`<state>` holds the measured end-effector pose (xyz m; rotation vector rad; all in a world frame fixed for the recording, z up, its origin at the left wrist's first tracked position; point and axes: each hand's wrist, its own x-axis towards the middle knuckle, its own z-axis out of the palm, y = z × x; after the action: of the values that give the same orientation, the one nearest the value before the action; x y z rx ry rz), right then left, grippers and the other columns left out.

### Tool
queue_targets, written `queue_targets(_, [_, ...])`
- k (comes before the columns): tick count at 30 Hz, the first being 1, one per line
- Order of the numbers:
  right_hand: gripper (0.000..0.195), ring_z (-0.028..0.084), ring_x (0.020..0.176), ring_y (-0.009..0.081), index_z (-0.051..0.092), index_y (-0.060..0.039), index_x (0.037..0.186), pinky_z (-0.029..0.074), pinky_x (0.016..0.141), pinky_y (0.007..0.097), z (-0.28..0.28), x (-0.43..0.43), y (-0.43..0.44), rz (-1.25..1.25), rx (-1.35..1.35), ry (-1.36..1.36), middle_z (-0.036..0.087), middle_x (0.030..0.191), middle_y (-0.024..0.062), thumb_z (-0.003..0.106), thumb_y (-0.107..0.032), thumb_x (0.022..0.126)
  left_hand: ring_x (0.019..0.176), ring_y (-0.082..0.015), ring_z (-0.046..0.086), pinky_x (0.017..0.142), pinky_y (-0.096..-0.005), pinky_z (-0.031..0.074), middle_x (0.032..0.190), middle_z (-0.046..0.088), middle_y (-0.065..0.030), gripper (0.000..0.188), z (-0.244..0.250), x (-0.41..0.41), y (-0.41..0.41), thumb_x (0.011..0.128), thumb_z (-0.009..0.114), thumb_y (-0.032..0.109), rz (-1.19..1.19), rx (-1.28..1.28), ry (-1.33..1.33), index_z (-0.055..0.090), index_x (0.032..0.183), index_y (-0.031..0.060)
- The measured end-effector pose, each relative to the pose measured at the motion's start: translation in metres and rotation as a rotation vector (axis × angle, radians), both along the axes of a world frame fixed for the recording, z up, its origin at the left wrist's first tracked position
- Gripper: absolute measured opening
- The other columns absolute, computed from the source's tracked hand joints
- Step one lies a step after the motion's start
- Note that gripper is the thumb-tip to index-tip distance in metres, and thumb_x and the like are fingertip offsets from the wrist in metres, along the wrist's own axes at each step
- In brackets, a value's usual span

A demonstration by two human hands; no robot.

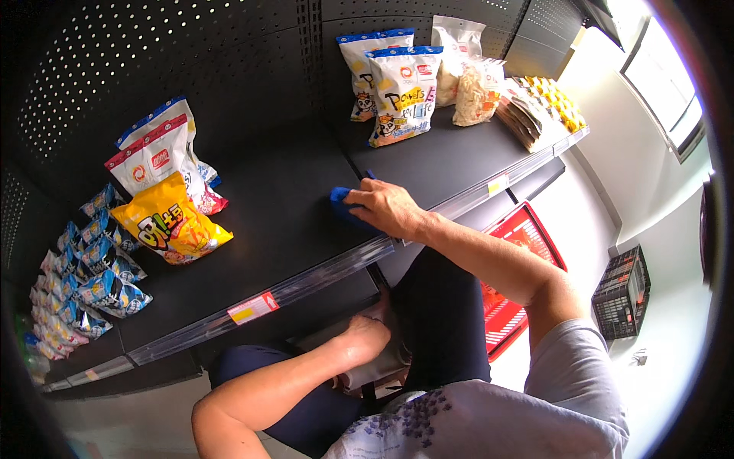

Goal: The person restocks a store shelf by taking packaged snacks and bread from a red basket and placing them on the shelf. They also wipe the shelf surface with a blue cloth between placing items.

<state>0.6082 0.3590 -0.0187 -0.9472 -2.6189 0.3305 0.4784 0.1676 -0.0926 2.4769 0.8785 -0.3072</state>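
Note:
My right hand (390,207) presses a blue cloth (344,203) onto the black metal shelf (275,224), close to its front edge. Low between my knees, my left hand (370,335) is curled, its fingers largely hidden, so whether it holds anything cannot be told. Left of the cloth, a yellow snack bag (172,221) leans against a white bag with a red top (152,155). Behind my right hand stand white snack bags with blue tops (404,94) and a clear-fronted bag of pale snacks (479,92).
Small blue snack packs (112,292) crowd the shelf's left end; flat brown packs (519,123) and yellow packs (553,100) lie at the right. A clear label rail (189,327) edges the shelf. A red plastic basket (542,241) and a black crate (622,292) stand on the floor.

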Motion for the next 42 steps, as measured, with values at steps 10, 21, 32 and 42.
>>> queue_targets(10, [0.023, 0.068, 0.085, 0.0311, 0.069, -0.0008, 0.105, 0.053, 0.079, 0.0390, -0.015, 0.078, 0.059, -0.355, -0.182, 0.231, 0.069, 0.088, 0.0171, 0.063, -0.019, 0.093, 0.079, -0.0401, 0.068, 0.073, -0.0499, 0.051, 0.082, 0.070, -0.0228, 0.020, -0.006, -0.005, -0.009, 0.085, 0.058, 0.017, 0.081, 0.067, -0.115, 0.069, 0.082, 0.0009])
queue_targets(21, [0.022, 0.066, 0.088, 0.0247, 0.066, -0.0003, 0.111, 0.053, 0.079, 0.0337, 0.005, 0.088, 0.043, -0.223, -0.056, 0.442, 0.068, 0.098, 0.0128, 0.065, -0.013, 0.094, 0.081, -0.0412, 0.068, 0.072, -0.0497, 0.054, 0.082, 0.069, -0.0235, 0.029, -0.004, 0.005, -0.006, 0.088, 0.058, 0.022, 0.021, -0.133, -0.056, 0.069, 0.078, -0.0029])
queue_targets(32, [0.035, 0.067, 0.085, 0.0326, 0.065, -0.0151, 0.125, 0.055, 0.070, 0.0439, -0.027, 0.093, 0.055, -0.335, 0.077, 0.030, 0.065, 0.094, 0.0137, 0.060, -0.019, 0.091, 0.078, -0.0419, 0.066, 0.070, -0.0495, 0.053, 0.080, 0.068, -0.0229, 0.027, 0.005, 0.015, 0.009, 0.088, 0.058, 0.021, -0.008, -0.147, -0.056, 0.068, 0.080, -0.0028])
queue_targets(42, [0.032, 0.068, 0.100, 0.0317, 0.070, -0.0208, 0.119, 0.055, 0.084, 0.0434, -0.027, 0.245, 0.126, -0.602, 0.178, 0.075, 0.071, 0.107, 0.0141, 0.061, -0.024, 0.089, 0.081, -0.0402, 0.066, 0.073, -0.0484, 0.053, 0.087, 0.069, -0.0233, 0.031, -0.001, 0.021, 0.010, 0.090, 0.054, 0.023, 0.068, -0.293, -0.018, 0.071, 0.088, -0.0023])
